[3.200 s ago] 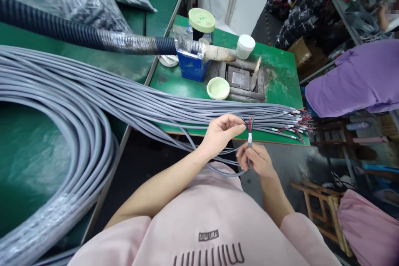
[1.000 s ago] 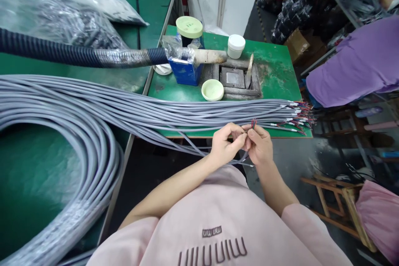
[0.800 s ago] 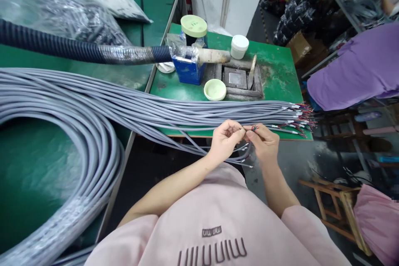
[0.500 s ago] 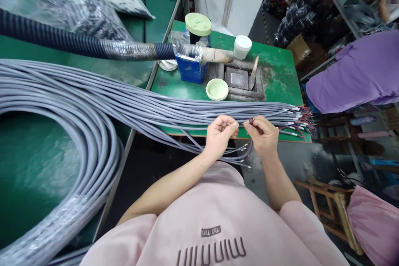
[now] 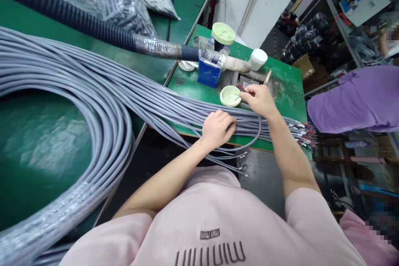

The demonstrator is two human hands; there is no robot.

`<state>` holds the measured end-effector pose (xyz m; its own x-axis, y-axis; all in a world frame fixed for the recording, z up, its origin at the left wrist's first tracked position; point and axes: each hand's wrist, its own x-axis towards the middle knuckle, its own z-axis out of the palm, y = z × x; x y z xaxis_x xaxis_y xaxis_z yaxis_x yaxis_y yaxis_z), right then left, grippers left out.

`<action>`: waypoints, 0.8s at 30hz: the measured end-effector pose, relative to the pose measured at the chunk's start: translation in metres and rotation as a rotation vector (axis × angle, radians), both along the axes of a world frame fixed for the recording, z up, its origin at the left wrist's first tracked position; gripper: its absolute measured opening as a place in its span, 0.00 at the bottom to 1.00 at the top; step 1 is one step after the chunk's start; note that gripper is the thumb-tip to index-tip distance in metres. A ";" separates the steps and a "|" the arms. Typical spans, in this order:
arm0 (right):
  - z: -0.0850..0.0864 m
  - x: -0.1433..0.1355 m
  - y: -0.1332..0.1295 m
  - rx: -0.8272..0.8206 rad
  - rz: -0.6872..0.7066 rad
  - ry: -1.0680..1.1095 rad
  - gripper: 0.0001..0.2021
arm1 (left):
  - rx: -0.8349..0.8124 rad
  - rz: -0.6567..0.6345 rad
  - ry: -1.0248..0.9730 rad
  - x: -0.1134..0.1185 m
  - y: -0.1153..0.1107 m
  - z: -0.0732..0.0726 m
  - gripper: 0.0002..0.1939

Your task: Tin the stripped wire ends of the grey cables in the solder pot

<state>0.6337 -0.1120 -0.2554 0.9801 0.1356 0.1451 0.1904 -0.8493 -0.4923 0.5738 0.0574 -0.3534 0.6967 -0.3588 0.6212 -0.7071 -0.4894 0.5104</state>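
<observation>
My right hand (image 5: 258,99) is closed on the end of one grey cable, whose thin dark and red wires stick out over a pale green dish (image 5: 230,96). This cable (image 5: 259,133) loops down below my right wrist. My left hand (image 5: 218,128) rests on the bundle of grey cables (image 5: 174,104), fingers curled down; whether it grips any cable is hidden. Many cable ends with white tags and bare coloured wires (image 5: 307,135) lie at the right edge of the green table.
A black hose (image 5: 102,29) runs to a blue box (image 5: 208,73). Behind stand a lidded jar (image 5: 223,34) and a white tub (image 5: 258,59). A brush-like tool (image 5: 267,77) leans by a metal plate. A person in purple (image 5: 355,99) is at the right.
My right hand has moved up and away from my left, bringing the wire ends over the dish. My left hand has gone from a pinch to lying on the cables. The view has shifted.
</observation>
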 end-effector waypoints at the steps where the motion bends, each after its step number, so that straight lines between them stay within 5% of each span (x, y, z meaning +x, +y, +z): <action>1: -0.001 0.008 0.004 -0.075 0.012 0.042 0.14 | 0.007 -0.001 0.002 0.000 0.000 0.000 0.07; 9: -0.013 0.035 0.025 -0.527 0.036 0.170 0.12 | 0.032 -0.014 0.008 0.002 0.002 0.001 0.08; 18: -0.016 0.038 0.035 -0.702 0.056 0.198 0.11 | 0.027 -0.035 0.027 0.002 0.001 0.000 0.10; 24: -0.012 0.036 0.026 -0.641 0.075 0.152 0.12 | 0.031 -0.035 0.021 0.002 0.001 0.000 0.10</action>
<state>0.6699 -0.0859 -0.2670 0.9677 0.2180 -0.1266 0.2290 -0.9701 0.0801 0.5762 0.0586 -0.3530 0.6960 -0.4025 0.5946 -0.7136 -0.4803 0.5101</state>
